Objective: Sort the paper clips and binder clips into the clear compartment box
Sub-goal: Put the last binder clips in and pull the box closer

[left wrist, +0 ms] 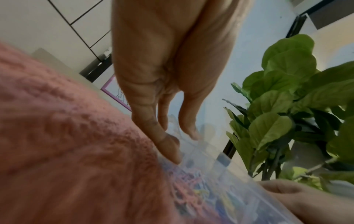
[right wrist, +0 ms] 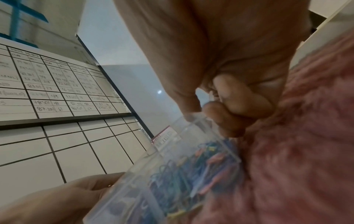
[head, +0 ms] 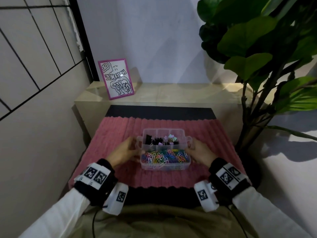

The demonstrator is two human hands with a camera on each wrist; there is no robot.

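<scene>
Nearest the camera, two white sleeves with marker-tagged wrist bands reached forward over a pink ribbed mat (head: 120,177) that covered the worktop. The left hand (head: 124,151) lay against the left end of the box (head: 165,166), fingers fairly straight and touching its clear wall; the left wrist view showed a fingertip (left wrist: 170,153) pressed to the plastic rather than curled round it. The right hand (head: 199,152) was at the right end, and in the right wrist view its fingers (right wrist: 235,104) were curled in by the box's side latch; it seemed to be gripping that end, though blur left the exact hold unsure. The box sat on the mat between the two hands, lid not in view. Its near compartment held a heap of coloured paper clips (head: 165,156); the row behind held the binder clips (head: 159,140), black ones to the left and pastel ones to the right, and the far row looked empty. No loose clips showed on the mat, so the sorting itself appeared finished, and the step in hand looked like steadying or shifting the filled box. The next move would call for an even hold at both ends and a level carry, since a tilt could spill clips across the dividers; closing it would need the lid, which could not be seen. Beyond stood a pale ledge with a pink-framed drawing (head: 118,78), and a leafy plant (head: 257,48) to the right.
</scene>
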